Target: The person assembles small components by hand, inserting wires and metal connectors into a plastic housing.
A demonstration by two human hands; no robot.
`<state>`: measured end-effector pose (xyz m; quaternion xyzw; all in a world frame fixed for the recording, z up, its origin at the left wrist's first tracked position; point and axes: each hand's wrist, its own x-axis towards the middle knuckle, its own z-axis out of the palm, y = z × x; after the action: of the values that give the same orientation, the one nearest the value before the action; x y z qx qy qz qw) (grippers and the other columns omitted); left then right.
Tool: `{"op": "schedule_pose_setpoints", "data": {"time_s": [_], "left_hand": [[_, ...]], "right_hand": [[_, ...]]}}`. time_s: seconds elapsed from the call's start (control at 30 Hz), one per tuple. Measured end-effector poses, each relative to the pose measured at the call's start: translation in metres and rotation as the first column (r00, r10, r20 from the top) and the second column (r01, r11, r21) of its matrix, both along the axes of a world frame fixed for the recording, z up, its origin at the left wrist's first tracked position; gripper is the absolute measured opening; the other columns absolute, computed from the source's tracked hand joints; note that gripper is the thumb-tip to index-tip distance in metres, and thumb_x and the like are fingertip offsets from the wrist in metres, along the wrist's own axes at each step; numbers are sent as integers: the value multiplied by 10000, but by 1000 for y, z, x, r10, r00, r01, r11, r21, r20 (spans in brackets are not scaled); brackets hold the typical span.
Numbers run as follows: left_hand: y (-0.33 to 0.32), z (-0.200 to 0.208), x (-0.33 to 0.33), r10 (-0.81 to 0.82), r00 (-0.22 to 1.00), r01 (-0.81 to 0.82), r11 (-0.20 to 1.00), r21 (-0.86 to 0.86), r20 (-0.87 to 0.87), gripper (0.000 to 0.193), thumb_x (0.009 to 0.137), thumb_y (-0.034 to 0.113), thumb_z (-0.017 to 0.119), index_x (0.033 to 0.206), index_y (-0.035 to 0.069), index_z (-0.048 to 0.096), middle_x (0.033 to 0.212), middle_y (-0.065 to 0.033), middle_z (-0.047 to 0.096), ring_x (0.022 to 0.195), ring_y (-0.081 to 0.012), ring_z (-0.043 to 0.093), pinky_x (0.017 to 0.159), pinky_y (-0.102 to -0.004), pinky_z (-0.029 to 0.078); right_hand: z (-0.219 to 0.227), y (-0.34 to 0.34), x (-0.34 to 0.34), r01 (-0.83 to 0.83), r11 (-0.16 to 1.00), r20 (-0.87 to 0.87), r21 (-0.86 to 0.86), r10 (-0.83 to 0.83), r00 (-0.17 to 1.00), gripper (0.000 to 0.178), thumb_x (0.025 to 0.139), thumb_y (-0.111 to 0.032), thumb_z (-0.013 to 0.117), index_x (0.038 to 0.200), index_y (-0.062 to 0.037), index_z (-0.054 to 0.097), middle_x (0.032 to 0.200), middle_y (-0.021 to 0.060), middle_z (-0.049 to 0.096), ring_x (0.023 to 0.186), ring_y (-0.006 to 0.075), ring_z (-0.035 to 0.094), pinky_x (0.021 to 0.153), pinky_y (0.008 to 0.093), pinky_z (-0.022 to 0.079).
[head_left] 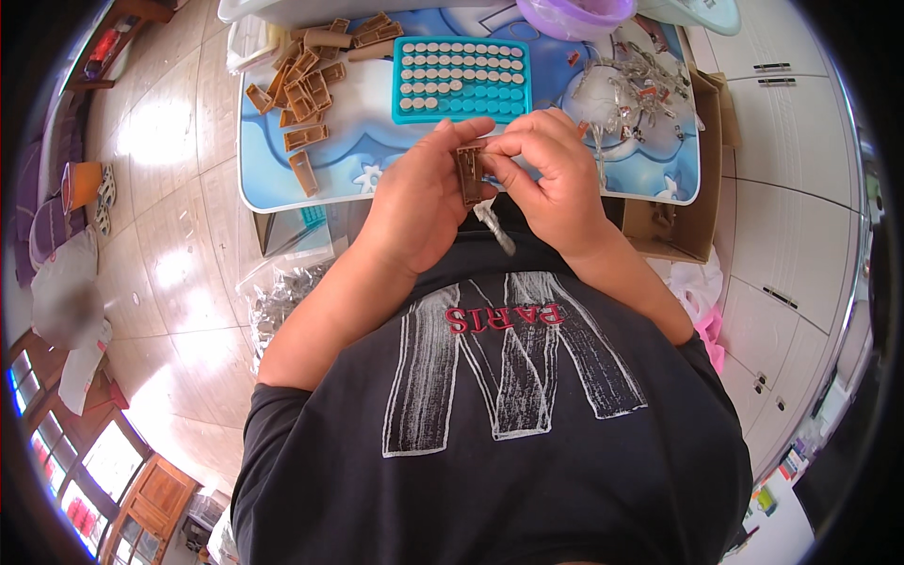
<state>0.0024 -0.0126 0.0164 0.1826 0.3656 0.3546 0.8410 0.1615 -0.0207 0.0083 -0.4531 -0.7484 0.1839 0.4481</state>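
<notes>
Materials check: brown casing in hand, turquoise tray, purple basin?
Brown casing: probably moulded plastic, semi-gloss; thin, crisp walls, soft highlights.
Turquoise tray: likely plastic, satin; uniform colour, rounded corners, regular round positions. Rigid or rubbery, can't tell.
Purple basin: likely plastic, smooth, perhaps slightly translucent; even colour, rounded wall, cut off by the frame.

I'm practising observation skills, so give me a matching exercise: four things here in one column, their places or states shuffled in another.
1. Left hand
2. Tray
3. Bowl
4. Cardboard box

A. Purple, at the table's far edge
B. Bearing rows of whitish discs
C. Beside the table's right end
D. Holding a brown case

Pairs: 1-D, 2-B, 3-A, 4-C
</notes>
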Motion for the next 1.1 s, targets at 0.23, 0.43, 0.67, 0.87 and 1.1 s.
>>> {"op": "schedule_pose_setpoints", "data": {"time_s": [0.23, 0.43, 0.67, 0.87, 1.1], "left_hand": [[-1, 2, 0, -1, 997, 1, 1000, 1, 72, 377, 957, 226, 380, 1177, -54, 501, 962, -75, 589, 821, -141, 561, 743, -285, 454], [-1, 1, 0, 9, 997, -6, 999, -42, 82, 375, 958, 229, 391, 1171, -57, 505, 971, -81, 589, 826, -155, 576, 752, -296, 466], [-2, -1, 1, 16, 994, -7, 997, -80, 110, 373, 960, 239, 402, 1170, -54, 499, 978, -89, 587, 838, -168, 578, 764, -311, 468], [-3, -3, 1, 10, 994, -3, 998, -58, 111, 387, 958, 222, 400, 1209, -64, 469, 996, -95, 581, 860, -175, 574, 776, -320, 465], [-4, -1, -2, -64, 996, 59, 995, 81, 63, 455, 966, 137, 385, 1346, -88, 280, 1057, -127, 560, 929, -185, 575, 792, -301, 472]], "right_hand": [[-4, 5, -2, 15, 987, 114, 160, -33, 993, 127, 658, -51, 702, 714, -71, 590, 737, 26, 574, 707, 239, 526, 663, 355, 390], [-2, 3, -3, 11, 978, 122, 209, -37, 992, 137, 649, -63, 707, 701, -77, 580, 734, 15, 566, 706, 225, 518, 666, 361, 376], [-3, 1, -2, -6, 978, 95, 209, -14, 995, 132, 657, -60, 705, 709, -80, 586, 730, 17, 557, 718, 235, 520, 730, 372, 386], [-1, 1, -2, 5, 977, 168, 213, -42, 985, 128, 662, -58, 698, 722, -79, 588, 744, 15, 558, 739, 236, 526, 791, 386, 395], [0, 2, 1, 6, 986, 160, 164, -33, 987, 115, 674, -54, 691, 736, -81, 598, 750, 20, 571, 739, 242, 536, 787, 393, 405]]}}
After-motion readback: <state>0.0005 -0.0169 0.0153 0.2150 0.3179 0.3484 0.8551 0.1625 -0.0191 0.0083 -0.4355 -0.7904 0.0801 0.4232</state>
